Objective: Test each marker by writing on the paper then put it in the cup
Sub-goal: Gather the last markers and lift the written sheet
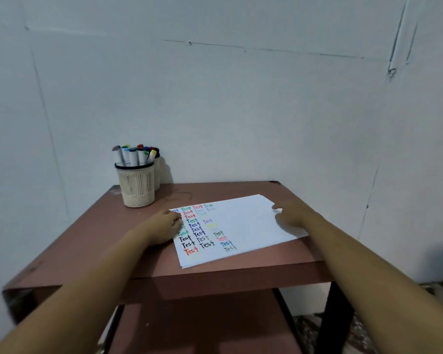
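Table (100,241) | left hand (164,227), right hand (296,213) flat on paper (248,226) (grips loose, empty)

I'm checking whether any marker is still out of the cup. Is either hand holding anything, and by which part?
No marker is held. The left hand and right hand rest flat on the paper's left and right edges; markers stand in the cup.

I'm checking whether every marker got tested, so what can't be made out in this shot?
- Head view: the left hand covers the left edge of the paper, hiding some "Test" words.
- Markers in the cup: too small and bunched to count.
- A second container behind the cup is mostly hidden by it.
- Faint words on the paper's upper rows: too blurred to tell their colour.
- Right hand: the fingers' undersides are hidden.
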Motion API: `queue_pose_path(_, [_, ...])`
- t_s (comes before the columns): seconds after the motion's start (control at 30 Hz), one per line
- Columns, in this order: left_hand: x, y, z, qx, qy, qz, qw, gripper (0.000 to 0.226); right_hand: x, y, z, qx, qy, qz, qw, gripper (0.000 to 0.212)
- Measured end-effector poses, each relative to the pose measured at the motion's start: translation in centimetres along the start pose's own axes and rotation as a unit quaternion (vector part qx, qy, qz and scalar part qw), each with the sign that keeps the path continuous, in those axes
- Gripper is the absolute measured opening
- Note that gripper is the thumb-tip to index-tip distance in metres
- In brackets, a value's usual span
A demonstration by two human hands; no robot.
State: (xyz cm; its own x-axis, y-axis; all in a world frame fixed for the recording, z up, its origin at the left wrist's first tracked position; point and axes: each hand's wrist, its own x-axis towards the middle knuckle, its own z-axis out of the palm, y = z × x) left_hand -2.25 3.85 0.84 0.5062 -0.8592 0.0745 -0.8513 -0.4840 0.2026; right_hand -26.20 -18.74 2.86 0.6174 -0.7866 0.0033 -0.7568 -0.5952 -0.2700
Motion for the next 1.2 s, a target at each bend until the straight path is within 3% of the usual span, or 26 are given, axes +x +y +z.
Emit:
queue_pose_path(0.27, [0.2,-0.4,1.5,0.003,0.021,-0.022,1.000,0.048,1.9,0.0,1.0,0.060,0.080,0.093,0.991,0.017])
queue_pose_path(0.47, [0.3,-0.3,1.5,0.010,0.023,-0.024,0.999,0.048,3.3,0.6,1.4,0.130,0.089,0.107,0.982,0.031])
queue_pose_path(0.57, [0.1,-0.3,1.5,0.014,0.022,-0.024,0.999,0.048,2.4,-0.5,0.4,0.141,0.068,0.106,0.982,0.018])
queue_pose_path(0.73, [0.0,-0.1,1.4,0.016,0.014,-0.026,0.999,0.048,1.3,-1.0,0.0,0.216,0.097,0.061,0.970,0.041])
queue_pose_path(1.0, [0.1,-0.3,1.5,0.008,0.014,-0.023,1.000,0.048,-0.8,-1.5,-1.9,0.268,0.110,0.052,0.956,0.032])
queue_pose_path(1.07, [0.1,-0.4,1.3,-0.037,0.034,-0.033,0.998,0.048,-1.5,-1.5,-2.6,0.356,0.084,0.021,0.931,0.024])
queue_pose_path(1.13, [0.4,-0.6,1.2,-0.167,0.097,-0.057,0.980,0.042,-2.4,-1.9,-3.4,0.445,0.078,-0.029,0.892,0.016])
queue_pose_path(1.2, [0.8,-0.7,0.4,-0.384,0.160,-0.119,0.901,0.031,-2.1,-1.9,-3.9,0.508,0.093,-0.067,0.854,0.019])
